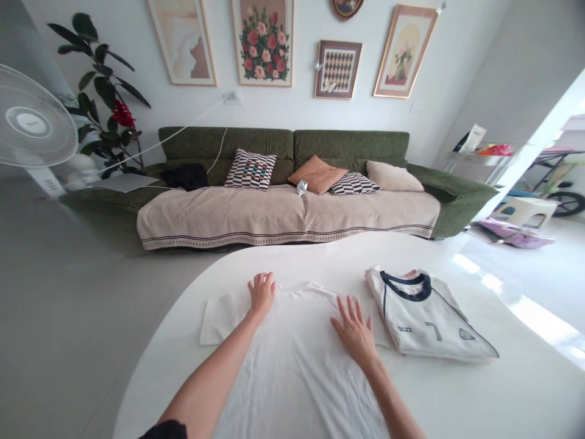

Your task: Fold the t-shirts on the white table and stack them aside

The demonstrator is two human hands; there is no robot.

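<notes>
A white T-shirt (301, 360) lies spread on the white table (169, 366), its collar toward the far side and a sleeve out to each side. At its left shoulder, my left hand (262, 294) has bent fingers closed on the cloth near the top edge. My right hand (355, 334) rests flat on the shirt's right upper part, fingers spread, holding nothing. Right of it sits a folded white jersey (429, 317) with a navy collar and a dark number 7, beside the T-shirt's right sleeve. Other folded cloth shows slightly beneath the jersey.
Beyond the table stands a green sofa (219, 146) with a beige cover (219, 213) and several cushions. A white fan (36, 122) and a leafy plant (105, 91) are at the left. A white stool (525, 210) stands at the right.
</notes>
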